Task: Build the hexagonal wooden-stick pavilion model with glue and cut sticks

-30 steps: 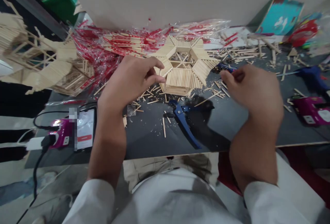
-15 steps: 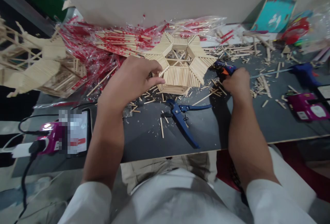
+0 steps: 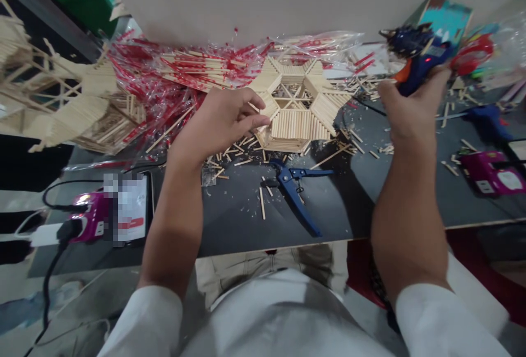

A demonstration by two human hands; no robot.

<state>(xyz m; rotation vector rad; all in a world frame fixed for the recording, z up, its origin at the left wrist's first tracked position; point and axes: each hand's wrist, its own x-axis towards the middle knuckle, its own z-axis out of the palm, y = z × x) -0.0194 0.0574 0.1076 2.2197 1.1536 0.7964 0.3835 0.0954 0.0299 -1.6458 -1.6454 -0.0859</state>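
My left hand is partly curled, thumb and forefinger a narrow gap apart, right at the left side of the stick structure. I can't tell whether my fingertips touch it, or whether a thin stick sits between them. The structure lies just to the right of that hand, its star-shaped top facing up, and my fingers hide a little of its edge.

My right hand is closed around a blue glue gun, thumb by the orange trigger. I have it raised well right of the structure, its nozzle pointing left, in front of a turquoise box. A dark cable runs left of this hand, towards the structure.

Between my forearms, on the dark table, the blue cutter lies with its handles spread. Scraps of stick are scattered around it. Beyond my left hand are plastic bags of sticks; further left stands another stick frame. A phone lies left of my left forearm.
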